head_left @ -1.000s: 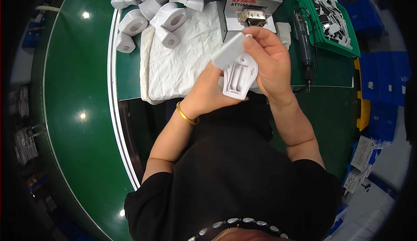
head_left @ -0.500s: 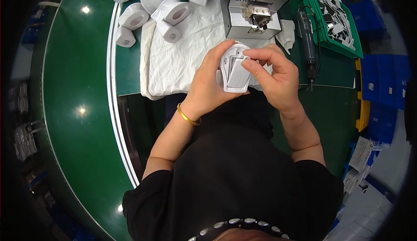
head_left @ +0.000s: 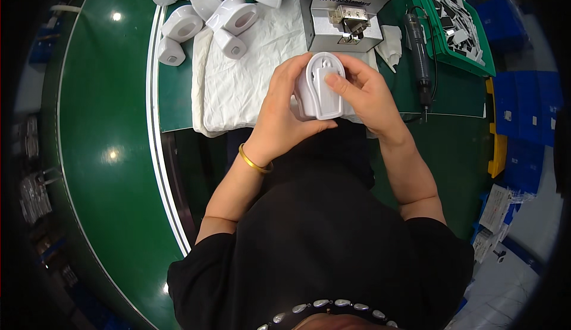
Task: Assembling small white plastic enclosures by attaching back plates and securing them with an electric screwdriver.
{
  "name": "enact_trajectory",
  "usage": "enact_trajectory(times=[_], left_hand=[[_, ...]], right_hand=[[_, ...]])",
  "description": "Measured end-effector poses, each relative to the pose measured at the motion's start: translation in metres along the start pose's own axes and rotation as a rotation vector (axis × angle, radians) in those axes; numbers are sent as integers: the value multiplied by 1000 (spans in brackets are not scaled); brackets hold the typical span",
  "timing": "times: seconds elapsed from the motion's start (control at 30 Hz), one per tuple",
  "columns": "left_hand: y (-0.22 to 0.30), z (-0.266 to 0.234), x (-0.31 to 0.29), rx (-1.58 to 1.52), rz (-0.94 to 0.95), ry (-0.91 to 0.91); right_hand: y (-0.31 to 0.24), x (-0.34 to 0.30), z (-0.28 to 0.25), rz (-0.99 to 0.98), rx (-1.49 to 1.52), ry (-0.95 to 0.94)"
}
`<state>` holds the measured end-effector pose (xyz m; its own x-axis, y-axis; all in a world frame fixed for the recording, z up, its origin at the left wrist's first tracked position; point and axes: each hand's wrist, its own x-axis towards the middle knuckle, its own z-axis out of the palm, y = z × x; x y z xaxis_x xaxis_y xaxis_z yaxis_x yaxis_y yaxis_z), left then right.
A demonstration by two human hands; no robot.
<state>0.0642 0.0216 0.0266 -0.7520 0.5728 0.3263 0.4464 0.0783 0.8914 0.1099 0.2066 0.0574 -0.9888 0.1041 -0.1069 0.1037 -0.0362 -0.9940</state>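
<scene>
Between my hands, above the front edge of the workbench, is a white plastic housing with a rounded top and a flat bottom end. My left hand wraps round its left side, thumb below the bottom end. My right hand grips the right side, its thumb pressing on the narrow panel in the housing's face. The right fingers are partly hidden behind the housing. Close beyond my hands lies a white cloth. Several similar white plastic housings are heaped at the far left, partly on it.
A grey bench machine stands just beyond my hands. To its right lie a white tapered nozzle or bag and a black electric screwdriver with a cord. A green bin holds many small black and white strips. Blue bins line the right.
The panel was tilted up from the housing, pinched by my right fingers; now it lies flat in the face under my right thumb. The housing has turned, showing its left side.
</scene>
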Motion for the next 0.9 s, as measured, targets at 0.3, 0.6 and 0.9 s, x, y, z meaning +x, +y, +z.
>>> enact_trajectory(times=[0.3,0.6,0.9], left_hand=[[-14,6,-10,-563,-81,26],[3,1,-6,-720,-204,60],[8,6,-3,-788,-144,64]], right_hand=[[8,-3,0,69,251,-156],[6,-13,12,-28,221,-86],[-5,-18,2,32,182,-18]])
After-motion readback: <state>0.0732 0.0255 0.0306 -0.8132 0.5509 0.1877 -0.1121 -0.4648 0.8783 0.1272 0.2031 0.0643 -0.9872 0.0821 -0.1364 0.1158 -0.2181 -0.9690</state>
